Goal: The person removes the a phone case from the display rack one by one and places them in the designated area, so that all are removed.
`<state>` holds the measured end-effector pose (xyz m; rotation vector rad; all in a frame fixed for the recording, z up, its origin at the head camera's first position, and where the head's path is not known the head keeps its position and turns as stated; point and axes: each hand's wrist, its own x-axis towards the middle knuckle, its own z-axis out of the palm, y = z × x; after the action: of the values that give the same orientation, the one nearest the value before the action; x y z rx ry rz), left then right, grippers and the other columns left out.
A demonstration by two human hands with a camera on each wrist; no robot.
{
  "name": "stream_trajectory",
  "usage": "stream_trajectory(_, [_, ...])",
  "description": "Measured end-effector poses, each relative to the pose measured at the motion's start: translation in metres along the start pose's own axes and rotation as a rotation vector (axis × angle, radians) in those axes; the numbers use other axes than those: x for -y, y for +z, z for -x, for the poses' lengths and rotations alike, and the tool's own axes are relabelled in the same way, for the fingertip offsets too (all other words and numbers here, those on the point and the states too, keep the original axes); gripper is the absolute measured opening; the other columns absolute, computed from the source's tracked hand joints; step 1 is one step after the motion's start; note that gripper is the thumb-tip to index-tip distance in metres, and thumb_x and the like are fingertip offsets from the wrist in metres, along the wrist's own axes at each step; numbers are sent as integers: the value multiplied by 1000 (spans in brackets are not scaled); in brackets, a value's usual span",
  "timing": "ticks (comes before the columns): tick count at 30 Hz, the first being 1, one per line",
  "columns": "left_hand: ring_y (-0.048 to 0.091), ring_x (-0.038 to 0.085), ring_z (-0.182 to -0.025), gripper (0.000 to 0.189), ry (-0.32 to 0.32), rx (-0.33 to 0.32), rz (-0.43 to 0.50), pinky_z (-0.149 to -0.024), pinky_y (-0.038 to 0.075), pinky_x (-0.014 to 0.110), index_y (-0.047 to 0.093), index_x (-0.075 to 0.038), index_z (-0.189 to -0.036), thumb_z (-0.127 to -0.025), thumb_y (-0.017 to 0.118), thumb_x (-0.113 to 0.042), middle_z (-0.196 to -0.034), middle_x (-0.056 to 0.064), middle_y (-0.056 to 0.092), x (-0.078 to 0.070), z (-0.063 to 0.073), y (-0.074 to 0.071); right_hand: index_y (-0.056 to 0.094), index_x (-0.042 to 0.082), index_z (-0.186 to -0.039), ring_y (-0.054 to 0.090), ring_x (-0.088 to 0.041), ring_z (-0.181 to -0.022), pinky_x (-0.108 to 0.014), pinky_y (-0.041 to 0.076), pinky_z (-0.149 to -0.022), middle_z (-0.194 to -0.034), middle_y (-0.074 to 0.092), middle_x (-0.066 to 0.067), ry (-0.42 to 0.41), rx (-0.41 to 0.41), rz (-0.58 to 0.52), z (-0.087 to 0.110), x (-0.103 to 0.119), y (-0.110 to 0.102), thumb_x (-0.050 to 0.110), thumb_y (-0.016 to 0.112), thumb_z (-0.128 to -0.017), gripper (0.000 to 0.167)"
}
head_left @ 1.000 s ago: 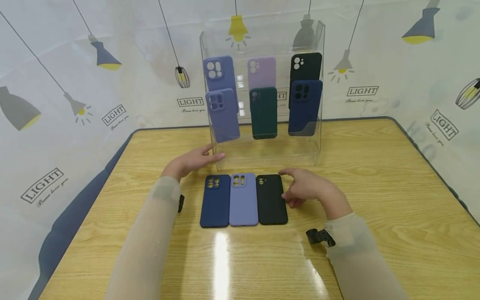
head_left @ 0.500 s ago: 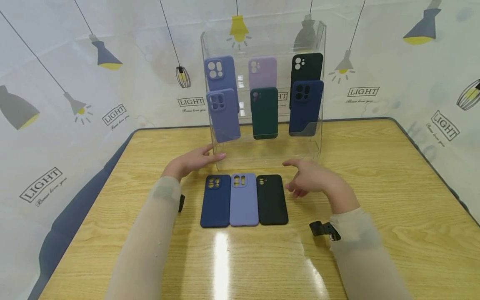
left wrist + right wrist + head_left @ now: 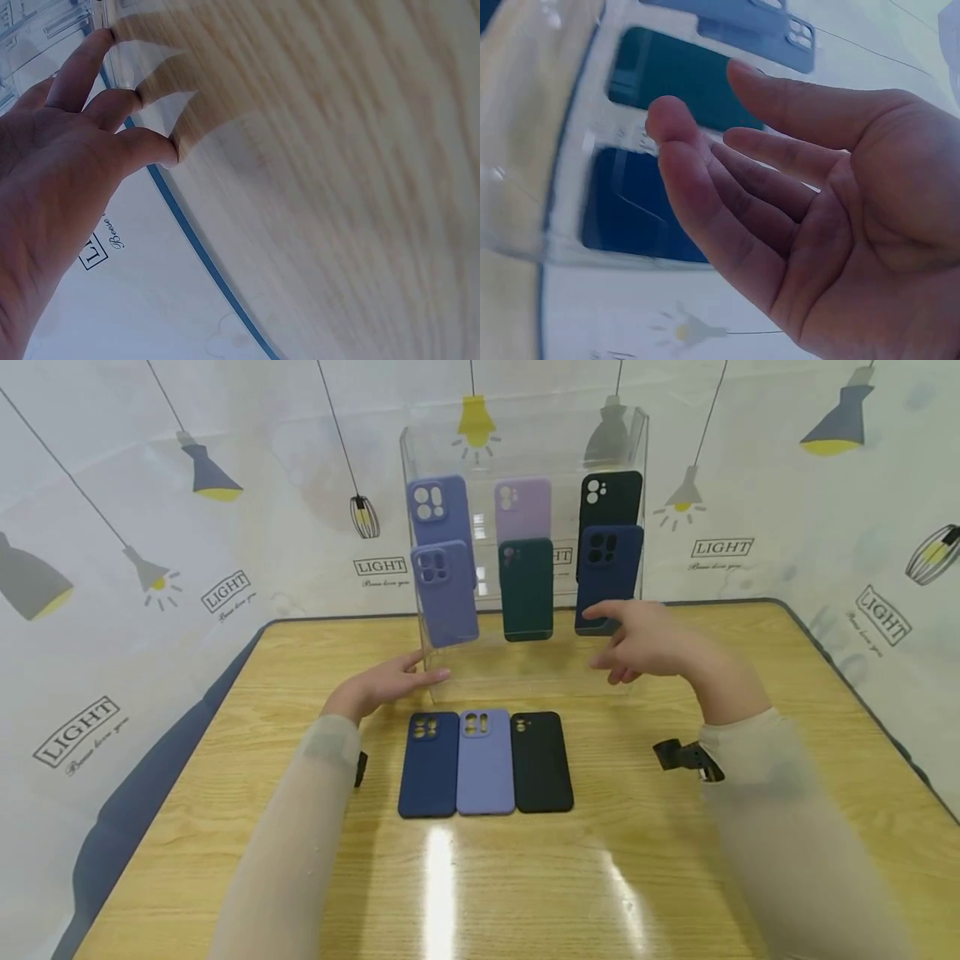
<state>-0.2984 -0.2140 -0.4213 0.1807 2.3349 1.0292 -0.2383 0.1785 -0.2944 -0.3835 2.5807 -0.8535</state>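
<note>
My left hand (image 3: 386,681) holds the lower left edge of a clear acrylic display stand (image 3: 525,681), thumb at the front. In the left wrist view its other fingers (image 3: 142,146) reach down to the tabletop. My right hand (image 3: 652,639), empty with loosely bent fingers, hovers before the stand's lower right. It overlaps a navy phone case (image 3: 611,556) there. Flat on the table in a row lie a navy phone case (image 3: 429,768), a lavender phone case (image 3: 486,768) and a black phone case (image 3: 542,768).
The stand also bears a dark green phone case (image 3: 527,589), a pink phone case (image 3: 525,506), a black phone case (image 3: 611,497) and two periwinkle ones, the front periwinkle case (image 3: 450,610) lower. Lamp-printed cloth (image 3: 300,527) backs the wooden table (image 3: 787,693).
My right hand has lifted off the black phone case on the table and moved forward and right to the stand. The left hand and the row of cases stay put.
</note>
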Motion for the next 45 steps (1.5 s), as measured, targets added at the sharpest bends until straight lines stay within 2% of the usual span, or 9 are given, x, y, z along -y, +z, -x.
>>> stream_trajectory(4, [10,40,-168,107,15,-2,-7,-132,16,68,7,-36,-173,-91,60,-82,-182,8,7,1,-1,-1,32,8,-166,78,-20,-80,-42,66,-77,-119,77,-25,19,-51,110,3,10,-25,18,73,-102,77])
stream_trajectory(11, [10,39,-168,108,0,-10,-15,-132,16,69,7,-36,-173,-90,60,-83,-182,7,8,2,-1,0,11,10,-172,76,-24,-82,-50,61,-85,-139,65,-32,48,-150,298,-7,12,-57,24,72,-103,93])
stream_trajectory(19, [10,40,-168,108,4,-5,-26,-132,17,69,6,-35,-173,-91,58,-83,-182,9,8,1,0,0,-2,15,-173,76,-30,-84,-59,56,-92,-153,51,-33,62,-274,344,-23,-9,-83,35,71,-104,103])
stream_trajectory(25, [10,39,-168,107,6,-1,-25,-132,16,69,7,-35,-173,-92,58,-83,-182,9,9,2,0,0,4,13,-173,77,-33,-87,-61,55,-94,-155,50,-34,68,-315,331,-32,-26,-83,38,68,-105,97])
stream_trajectory(29, [9,39,-168,108,4,-1,-26,-132,16,68,7,-35,-173,-92,58,-83,-182,8,9,1,0,0,12,12,-172,67,-48,-119,-66,52,-102,-154,51,-33,52,-338,352,-37,-33,-77,37,66,-107,89])
stream_trajectory(32, [10,39,-168,109,-4,-1,-27,-132,16,68,7,-34,-173,-90,58,-84,-182,8,9,1,0,0,16,8,-171,54,-55,-132,-69,49,-106,-153,52,-32,54,-354,393,-38,-34,-73,36,63,-108,84])
stream_trajectory(39, [10,40,-168,111,-2,2,-18,-132,15,69,6,-33,-173,-90,59,-84,-182,9,8,1,2,1,25,1,-167,57,-53,-130,-67,51,-106,-152,53,-31,43,-398,425,-39,-25,-62,34,63,-108,78])
stream_trajectory(42, [10,40,-168,111,-9,4,-20,-132,15,68,6,-34,-173,-90,59,-85,-182,9,8,1,2,1,28,0,-165,59,-52,-128,-66,51,-106,-151,56,-30,28,-414,390,-40,-23,-59,36,64,-108,76])
stream_trajectory(45, [10,39,-168,110,-17,0,-23,-132,15,68,7,-36,-173,-89,59,-85,-182,8,8,1,2,0,27,1,-164,66,-48,-117,-62,55,-98,-146,60,-30,14,-423,318,-42,-24,-56,37,66,-106,78])
